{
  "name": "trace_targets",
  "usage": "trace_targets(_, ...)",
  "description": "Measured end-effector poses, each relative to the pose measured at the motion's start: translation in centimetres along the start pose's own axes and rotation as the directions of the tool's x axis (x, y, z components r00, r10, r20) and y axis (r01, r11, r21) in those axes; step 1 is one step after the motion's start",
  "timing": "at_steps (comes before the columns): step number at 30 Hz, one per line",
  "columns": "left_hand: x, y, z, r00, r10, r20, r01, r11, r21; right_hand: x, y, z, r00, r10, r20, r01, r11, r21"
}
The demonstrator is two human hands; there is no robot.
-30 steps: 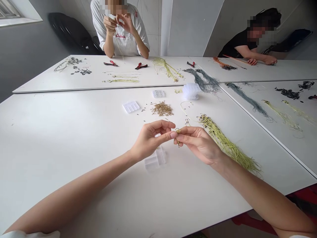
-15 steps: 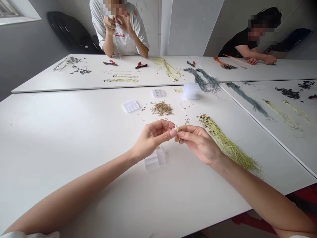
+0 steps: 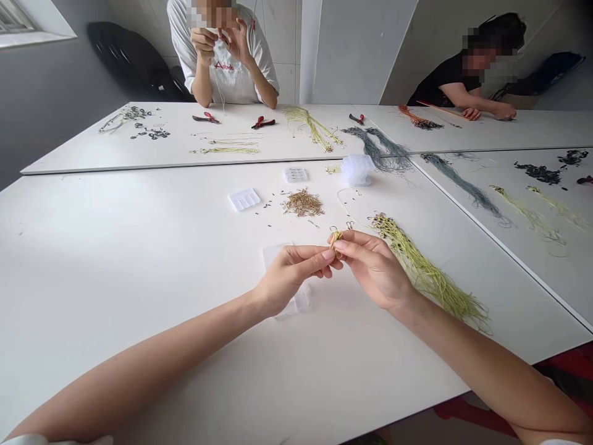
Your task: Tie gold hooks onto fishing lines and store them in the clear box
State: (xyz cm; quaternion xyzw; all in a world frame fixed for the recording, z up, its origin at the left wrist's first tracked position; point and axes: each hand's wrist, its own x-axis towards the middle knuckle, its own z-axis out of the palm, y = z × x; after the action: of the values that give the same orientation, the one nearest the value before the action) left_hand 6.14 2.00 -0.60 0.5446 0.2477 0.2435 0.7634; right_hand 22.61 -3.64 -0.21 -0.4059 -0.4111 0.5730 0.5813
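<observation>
A small coiled bundle of yellow-green fishing line is pinched between my two hands, with a hook sticking up at its top. My right hand grips it between thumb and fingers. The thumb and fingers of my left hand close on its lower end. Beneath my left hand lies an open clear plastic box, partly hidden. To the right of my right hand is a large bunch of yellow-green lines with hooks at the far end. A pile of small gold metal pieces lies beyond my hands.
Two small clear boxes and a stack of clear boxes stand farther back. Grey-green line bundles and red-handled pliers lie across the tables. Two people sit at the far side, their hands busy.
My left hand has moved slightly down, its fingers now gathered under the coil. The hook shows more clearly above the coil, and more of the clear box's lid is visible.
</observation>
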Motion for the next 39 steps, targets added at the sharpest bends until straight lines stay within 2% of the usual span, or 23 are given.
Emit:
trace_targets(12,0.07,-0.47,-0.06,0.996,-0.051,0.07,0.06,0.989,-0.134,-0.19,0.47,0.22,0.999,0.026,0.034,-0.029,0.997,0.067)
trace_targets(19,-0.01,-0.17,-0.01,0.998,-0.003,0.066,0.009,0.997,-0.083,-0.18,0.65,0.27,0.999,0.017,0.045,-0.022,0.993,0.115)
trace_targets(25,-0.03,-0.1,-0.23,0.998,0.024,0.05,-0.022,0.999,-0.035,-0.19,0.58,0.33,0.995,0.008,0.099,-0.021,0.99,0.137)
trace_targets(32,-0.09,-0.14,-0.4,0.993,0.067,0.094,-0.071,0.997,0.04,-0.06,0.68,0.06,0.994,0.027,0.109,-0.043,0.988,0.149)
trace_targets(36,-0.13,-0.37,-0.35,0.992,0.068,0.103,-0.07,0.997,0.014,-0.01,0.69,0.05,0.994,0.052,0.098,-0.066,0.986,0.153)
trace_targets(39,-0.1,-0.44,-0.29,0.992,0.057,0.114,-0.049,0.997,-0.065,0.0,0.71,0.08,0.994,0.068,0.087,-0.081,0.984,0.157)
